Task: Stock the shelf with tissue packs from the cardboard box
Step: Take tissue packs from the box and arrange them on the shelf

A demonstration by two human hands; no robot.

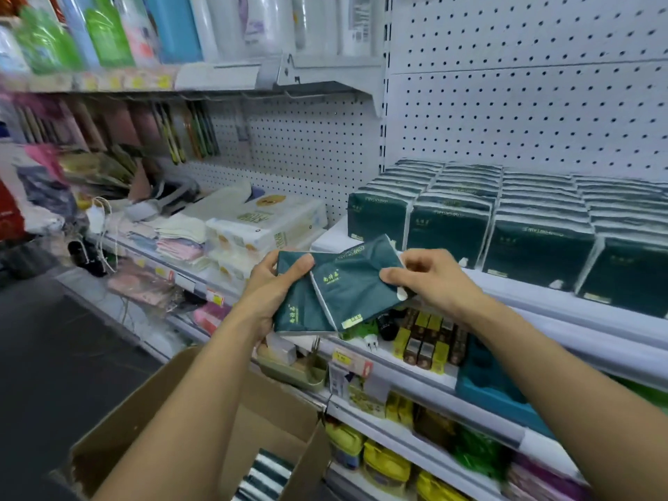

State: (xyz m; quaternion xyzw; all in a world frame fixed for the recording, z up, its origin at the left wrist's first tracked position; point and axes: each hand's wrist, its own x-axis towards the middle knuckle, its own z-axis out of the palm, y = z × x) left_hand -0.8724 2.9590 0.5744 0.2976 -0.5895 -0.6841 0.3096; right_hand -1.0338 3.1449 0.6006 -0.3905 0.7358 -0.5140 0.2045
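While both hands are raised in front of the shelf (pixel 542 301), each one holds a dark green tissue pack. The left hand (pixel 269 291) grips the left pack (pixel 300 309), with the thumb on its front face and the other fingers curled behind it. The right hand (pixel 430 280) pinches the right pack (pixel 352 283) at its right end, thumb on the front and fingers bent over the top edge. The right pack lies tilted and overlaps the left pack. Both packs are in the air, just in front of the shelf edge. On the shelf behind them stand rows of stocked tissue packs (pixel 506 226) of the same green colour. Below the arms is the open cardboard box (pixel 151 421), and more striped packs (pixel 264 475) show inside it.
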